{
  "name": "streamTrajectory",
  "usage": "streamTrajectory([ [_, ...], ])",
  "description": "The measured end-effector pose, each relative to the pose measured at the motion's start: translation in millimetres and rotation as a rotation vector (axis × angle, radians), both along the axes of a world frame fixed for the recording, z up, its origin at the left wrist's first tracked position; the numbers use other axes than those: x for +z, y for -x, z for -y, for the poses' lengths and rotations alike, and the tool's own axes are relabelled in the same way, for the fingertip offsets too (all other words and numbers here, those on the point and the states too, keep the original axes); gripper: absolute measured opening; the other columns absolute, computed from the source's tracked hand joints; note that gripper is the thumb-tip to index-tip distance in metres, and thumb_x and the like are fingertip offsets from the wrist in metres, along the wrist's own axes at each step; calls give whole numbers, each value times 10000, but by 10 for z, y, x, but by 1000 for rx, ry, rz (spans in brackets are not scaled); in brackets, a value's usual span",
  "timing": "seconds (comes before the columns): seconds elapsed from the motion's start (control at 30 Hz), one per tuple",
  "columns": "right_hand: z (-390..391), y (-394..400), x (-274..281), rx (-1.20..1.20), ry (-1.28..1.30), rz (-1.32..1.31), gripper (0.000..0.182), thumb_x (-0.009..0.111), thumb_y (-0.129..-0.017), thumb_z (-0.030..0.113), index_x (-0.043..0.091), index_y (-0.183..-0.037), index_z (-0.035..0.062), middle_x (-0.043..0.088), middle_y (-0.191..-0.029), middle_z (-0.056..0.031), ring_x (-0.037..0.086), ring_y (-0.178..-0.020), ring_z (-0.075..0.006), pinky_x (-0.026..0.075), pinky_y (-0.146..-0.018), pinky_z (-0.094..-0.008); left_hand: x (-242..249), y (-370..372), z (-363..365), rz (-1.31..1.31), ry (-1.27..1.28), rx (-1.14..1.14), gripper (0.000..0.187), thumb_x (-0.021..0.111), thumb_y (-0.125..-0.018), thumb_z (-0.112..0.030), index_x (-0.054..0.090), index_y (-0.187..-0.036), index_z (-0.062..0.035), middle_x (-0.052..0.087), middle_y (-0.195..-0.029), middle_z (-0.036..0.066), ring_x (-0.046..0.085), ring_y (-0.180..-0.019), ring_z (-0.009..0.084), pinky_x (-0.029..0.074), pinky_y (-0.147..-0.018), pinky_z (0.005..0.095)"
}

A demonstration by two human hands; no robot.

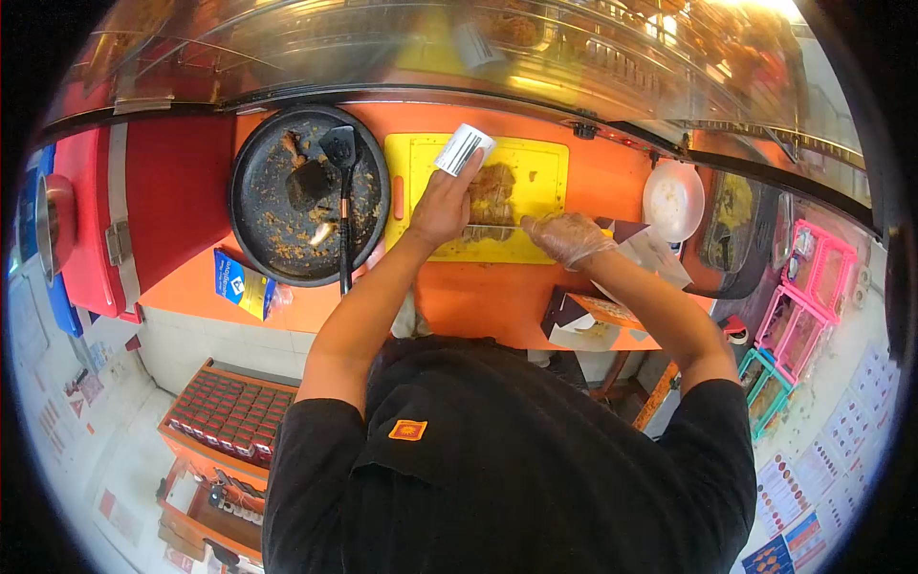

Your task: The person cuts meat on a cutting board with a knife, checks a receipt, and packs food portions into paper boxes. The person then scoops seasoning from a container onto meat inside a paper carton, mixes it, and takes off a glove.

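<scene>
while the left hand (443, 206) holds a white printed item (466, 150) at its fingertips, the gloved right hand (562, 238) has its grip closed on what appears to be a knife (491, 227), blade across brown food (491, 194) on the yellow board (543, 182), atop the orange desk (469, 298).

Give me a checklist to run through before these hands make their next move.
1. Food on the yellow board: ok.
2. Blade over the food: ok, it lies across it.
3. Right hand covered: ok, clear glove.
4. Left hand free of other things: not ok, a white striped item is at its fingers.
5. Left fingertips safe from the blade: cannot tell, partly hidden.
6. Black spatula off the board: ok.
</scene>
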State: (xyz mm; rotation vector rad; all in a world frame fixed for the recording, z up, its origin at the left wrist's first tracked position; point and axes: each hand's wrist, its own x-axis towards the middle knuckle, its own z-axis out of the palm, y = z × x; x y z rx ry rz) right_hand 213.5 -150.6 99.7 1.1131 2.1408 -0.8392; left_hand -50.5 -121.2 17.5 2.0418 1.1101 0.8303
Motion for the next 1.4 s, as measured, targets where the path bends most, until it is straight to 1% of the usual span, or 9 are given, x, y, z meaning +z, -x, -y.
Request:
streamTrajectory([
  [0.27,23,-29,-262,12,-113,-31,259,460,-1087,261,556,-1268,103,747,-890,-204,762,-856,-401,611,-742,-540,-28,-31,-20,-120,-165,32,770,573,-878,37,446,-1626,-92,565,-1545,210,534,-1358,443,414,-1047,535],
  [0.47,-54,-97,-162,-128,5,-75,332,411,-1144,391,591,-1233,126,720,-858,-245,739,-833,-448,594,-768,-576,287,32,-50,-65,-250,95,750,594,-851,65,503,-1585,-63,618,-1465,240,577,-1295,444,402,-1029,518],
  [0.53,-42,-91,-135,-249,25,-60,405,392,-1135,476,583,-1289,153,745,-1033,-221,737,-988,-432,559,-863,-590,595,197,-22,-46,-350,188,727,596,-833,77,519,-1553,4,650,-1374,295,608,-1216,471,400,-1028,541],
  [0.67,79,-68,5,-255,-178,-204,414,388,-1138,468,576,-1314,143,739,-1047,-235,726,-1025,-427,550,-894,-581,839,793,472,-4,-295,381,671,538,-889,82,482,-1557,50,646,-1326,327,593,-1191,523,394,-1067,563],
  [0.77,23,24,336,-358,-154,-86,361,424,-1122,375,567,-1328,115,736,-1020,-237,723,-995,-443,555,-889,-573,897,1212,980,16,-271,461,605,494,-957,76,433,-1559,103,602,-1383,327,580,-1224,509,399,-1082,572],
  [0.93,-11,-147,-295,-419,-411,-117,312,503,-1034,175,563,-1327,87,716,-1064,-251,723,-993,-445,565,-890,-546,996,1546,1891,-132,-260,580,627,494,-969,59,389,-1584,114,522,-1508,346,510,-1343,499,342,-1159,550],
  [1.17,-197,-284,-541,-302,-523,-184,348,507,-1004,107,586,-1343,98,727,-1124,-216,716,-1079,-407,577,-886,-534,789,1914,2949,-313,-158,791,711,493,-929,56,334,-1620,101,460,-1560,363,480,-1341,533,340,-1148,544],
  [1.23,-208,-307,-495,-195,-490,-122,365,508,-994,105,600,-1347,107,727,-1152,-221,707,-1114,-408,573,-916,-529,793,2012,3211,-302,57,912,749,487,-912,55,306,-1638,89,436,-1570,379,470,-1344,540,346,-1135,550],
  [1.4,-269,-317,-355,-146,-522,-112,362,527,-983,110,616,-1333,90,732,-1166,-216,705,-1126,-397,565,-939,-530,767,2123,3697,-357,41,1067,830,480,-862,62,263,-1663,61,442,-1551,397,497,-1322,544,360,-1128,572],
])
